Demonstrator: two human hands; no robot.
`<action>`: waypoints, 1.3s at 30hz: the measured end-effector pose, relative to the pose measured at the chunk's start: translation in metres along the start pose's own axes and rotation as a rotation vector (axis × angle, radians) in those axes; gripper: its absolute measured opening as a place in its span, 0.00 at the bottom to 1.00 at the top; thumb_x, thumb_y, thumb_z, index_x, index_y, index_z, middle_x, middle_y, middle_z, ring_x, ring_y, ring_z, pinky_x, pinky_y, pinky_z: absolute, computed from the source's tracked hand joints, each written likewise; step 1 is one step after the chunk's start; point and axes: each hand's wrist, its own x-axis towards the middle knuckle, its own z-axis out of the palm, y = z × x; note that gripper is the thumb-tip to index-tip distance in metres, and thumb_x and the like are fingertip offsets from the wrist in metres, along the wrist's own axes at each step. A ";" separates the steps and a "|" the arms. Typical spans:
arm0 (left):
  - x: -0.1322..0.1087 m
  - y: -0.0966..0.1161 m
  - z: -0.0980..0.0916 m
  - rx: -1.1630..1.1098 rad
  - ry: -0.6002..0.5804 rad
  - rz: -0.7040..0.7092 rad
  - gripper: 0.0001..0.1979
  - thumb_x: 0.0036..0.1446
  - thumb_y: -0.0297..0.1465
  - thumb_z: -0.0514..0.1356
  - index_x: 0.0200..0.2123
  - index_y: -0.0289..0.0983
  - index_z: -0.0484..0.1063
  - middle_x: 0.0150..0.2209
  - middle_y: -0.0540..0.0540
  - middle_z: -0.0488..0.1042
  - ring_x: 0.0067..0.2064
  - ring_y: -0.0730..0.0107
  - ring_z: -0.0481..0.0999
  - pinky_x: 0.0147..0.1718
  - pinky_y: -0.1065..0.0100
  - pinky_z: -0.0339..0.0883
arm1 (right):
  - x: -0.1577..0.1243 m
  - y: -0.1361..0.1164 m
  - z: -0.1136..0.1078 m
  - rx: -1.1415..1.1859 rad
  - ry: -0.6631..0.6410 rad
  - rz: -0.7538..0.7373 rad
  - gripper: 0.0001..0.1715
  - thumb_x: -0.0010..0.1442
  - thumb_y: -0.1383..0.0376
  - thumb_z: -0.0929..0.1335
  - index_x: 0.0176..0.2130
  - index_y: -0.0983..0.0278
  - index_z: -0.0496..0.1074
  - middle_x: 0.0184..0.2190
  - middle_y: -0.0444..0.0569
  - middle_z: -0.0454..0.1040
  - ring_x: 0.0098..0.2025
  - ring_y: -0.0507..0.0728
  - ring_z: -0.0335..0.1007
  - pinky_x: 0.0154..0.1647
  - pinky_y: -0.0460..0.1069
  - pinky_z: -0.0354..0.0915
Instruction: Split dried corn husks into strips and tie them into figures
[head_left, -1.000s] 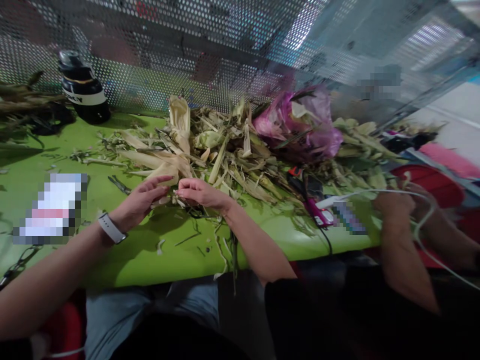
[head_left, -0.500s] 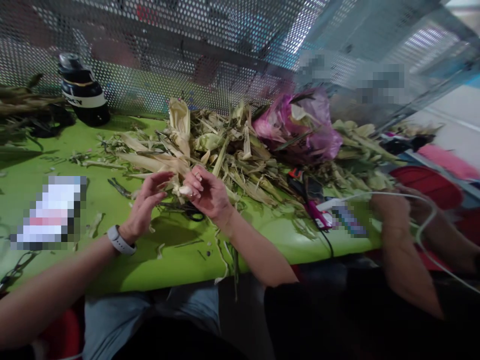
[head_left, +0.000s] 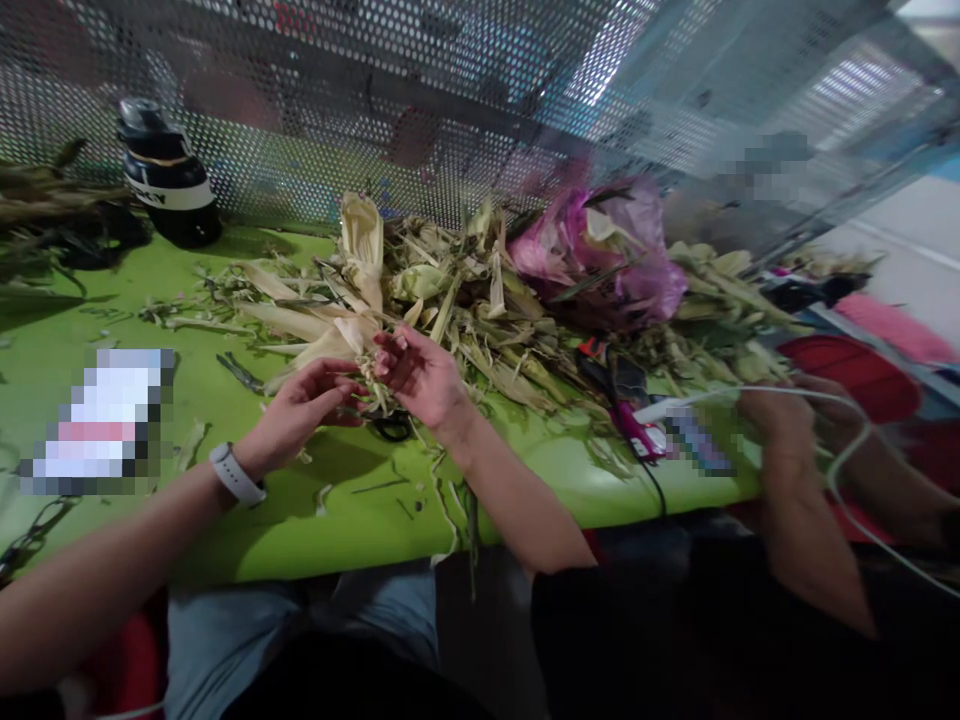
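A small knotted bundle of pale corn husk is between my two hands, over the green tabletop. My right hand is palm up with its fingers curled, gripping the bundle from the right. From the other side, my left hand, with a pale watch band on its wrist, has thumb and fingers drawn together at the bundle's left edge. Its exact grip is partly hidden. Behind both hands lies a heap of dry corn husks. The black handles of scissors show just below the bundle.
A dark bottle stands at the back left, with a blurred phone nearer me. A pink plastic bag rests on the husks. At the right are a magenta-and-black tool, a white cable and another person's arms.
My left hand has moved right and closed in on the bundle, its fingers drawing together. The bundle has turned, so loose strands show where a white knob was. My right hand has shifted slightly.
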 end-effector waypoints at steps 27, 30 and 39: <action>0.005 0.028 -0.025 0.108 0.028 -0.045 0.16 0.52 0.38 0.68 0.42 0.37 0.72 0.41 0.44 0.79 0.28 0.78 0.73 0.20 0.78 0.60 | -0.028 -0.012 -0.005 -2.269 -0.369 0.018 0.15 0.53 0.64 0.67 0.43 0.66 0.69 0.42 0.56 0.75 0.38 0.60 0.72 0.30 0.49 0.56; 0.007 0.027 -0.027 0.102 0.058 -0.026 0.17 0.48 0.38 0.69 0.39 0.36 0.75 0.37 0.46 0.79 0.26 0.78 0.71 0.22 0.76 0.62 | -0.023 -0.009 -0.006 -2.276 -0.336 0.046 0.19 0.52 0.63 0.68 0.45 0.66 0.67 0.41 0.56 0.76 0.38 0.61 0.73 0.29 0.49 0.56; 0.010 0.031 -0.033 0.276 0.210 0.189 0.14 0.50 0.40 0.68 0.36 0.36 0.75 0.31 0.48 0.76 0.27 0.76 0.71 0.23 0.75 0.62 | -0.014 -0.030 -0.020 -2.114 -0.337 0.146 0.11 0.49 0.61 0.69 0.34 0.64 0.72 0.33 0.50 0.76 0.34 0.57 0.70 0.28 0.47 0.56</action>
